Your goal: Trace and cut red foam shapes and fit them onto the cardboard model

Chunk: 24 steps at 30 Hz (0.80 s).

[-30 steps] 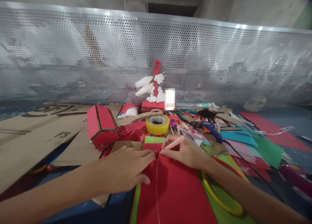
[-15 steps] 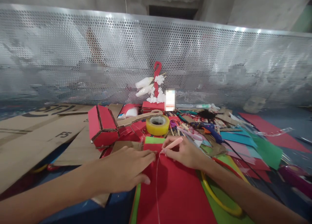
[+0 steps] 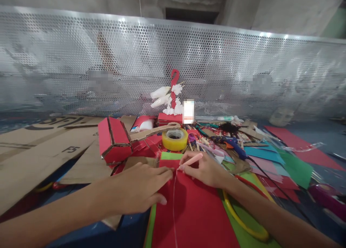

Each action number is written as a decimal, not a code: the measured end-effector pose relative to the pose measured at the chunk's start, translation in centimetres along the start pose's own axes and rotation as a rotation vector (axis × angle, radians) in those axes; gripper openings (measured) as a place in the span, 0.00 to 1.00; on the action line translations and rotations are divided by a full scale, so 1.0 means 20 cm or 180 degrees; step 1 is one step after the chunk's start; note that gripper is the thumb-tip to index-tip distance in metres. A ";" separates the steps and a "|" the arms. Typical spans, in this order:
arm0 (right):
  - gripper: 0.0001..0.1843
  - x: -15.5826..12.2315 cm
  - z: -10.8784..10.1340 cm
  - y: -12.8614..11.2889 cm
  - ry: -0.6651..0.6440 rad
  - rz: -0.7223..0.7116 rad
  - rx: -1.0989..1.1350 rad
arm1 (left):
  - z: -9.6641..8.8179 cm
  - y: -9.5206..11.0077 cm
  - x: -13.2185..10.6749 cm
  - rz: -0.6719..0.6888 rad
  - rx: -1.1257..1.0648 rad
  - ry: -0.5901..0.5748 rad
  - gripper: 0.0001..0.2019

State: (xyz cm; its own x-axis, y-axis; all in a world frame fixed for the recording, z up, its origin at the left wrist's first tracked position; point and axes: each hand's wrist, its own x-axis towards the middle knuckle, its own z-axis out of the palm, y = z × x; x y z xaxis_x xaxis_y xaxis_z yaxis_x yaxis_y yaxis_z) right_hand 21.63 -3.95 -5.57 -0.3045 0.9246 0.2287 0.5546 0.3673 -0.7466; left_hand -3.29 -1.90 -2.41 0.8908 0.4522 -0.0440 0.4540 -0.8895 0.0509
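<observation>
A sheet of red paper (image 3: 200,212) lies in front of me on top of green sheets. A thin pale line runs down it lengthwise. My right hand (image 3: 201,168) pinches a pale pink pen (image 3: 194,159), its tip at the upper end of that line. My left hand (image 3: 147,186) rests palm down at the red paper's left side, fingers stretched out and thumb apart, holding nothing. Its fingertips are close to the pen tip. Just beyond the hands sits a roll of yellow tape (image 3: 174,140).
Left are a red-covered cardboard piece (image 3: 115,140) and flat cardboard (image 3: 45,150). A red hook-shaped stand (image 3: 173,88) with white pieces rises behind the tape. A glue gun (image 3: 234,145) and coloured sheets (image 3: 263,154) lie right. A perforated metal panel (image 3: 129,61) closes the back.
The view has tilted up very slightly. Both hands and the pen stay at practically the same place on the red paper.
</observation>
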 end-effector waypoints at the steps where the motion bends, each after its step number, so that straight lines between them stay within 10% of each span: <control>1: 0.05 0.00 0.00 0.00 0.0019 0.0010 0.0016 | 0.00 0.00 0.00 -0.0004 0.0002 -0.0001 0.24; 24: 0.08 0.01 0.01 -0.01 -0.0013 0.0028 0.0102 | 0.00 0.00 0.00 -0.0063 -0.0074 -0.0015 0.21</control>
State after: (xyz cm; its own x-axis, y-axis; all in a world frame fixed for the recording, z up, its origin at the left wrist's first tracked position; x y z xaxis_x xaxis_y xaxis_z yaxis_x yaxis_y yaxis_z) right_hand 21.41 -3.90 -5.47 -0.3029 0.9274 0.2194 0.5323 0.3556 -0.7682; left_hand -3.32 -2.02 -2.40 0.8817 0.4692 -0.0498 0.4718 -0.8787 0.0731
